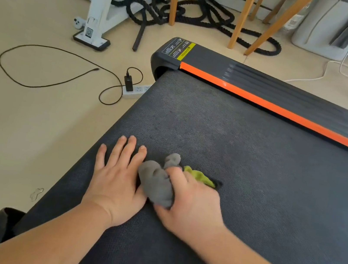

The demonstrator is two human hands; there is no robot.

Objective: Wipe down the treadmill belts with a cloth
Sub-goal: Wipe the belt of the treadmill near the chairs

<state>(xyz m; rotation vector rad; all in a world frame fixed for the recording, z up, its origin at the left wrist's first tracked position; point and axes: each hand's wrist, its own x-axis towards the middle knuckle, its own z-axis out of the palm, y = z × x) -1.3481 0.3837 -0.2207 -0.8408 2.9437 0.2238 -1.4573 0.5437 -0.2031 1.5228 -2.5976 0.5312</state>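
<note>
Gripping one bunched grey cloth (156, 186), right hand (191, 205): fingers curled round it, cloth down on the treadmill belt (243, 161). A yellow-green scrap (200, 177) pokes out past the knuckles; same cloth or a second one, cannot tell. Left hand (115, 179) lies flat on the belt near its left edge, fingers spread, holding nothing, thumb side touching the cloth. One belt in view. One orange stripe (285, 110) along the far side rail. Two warning labels (178, 49), one at each end cap. On the floor: one power strip (132, 94) with one black charger (128, 82) plugged in, one coiled black rope (187, 13).
</note>
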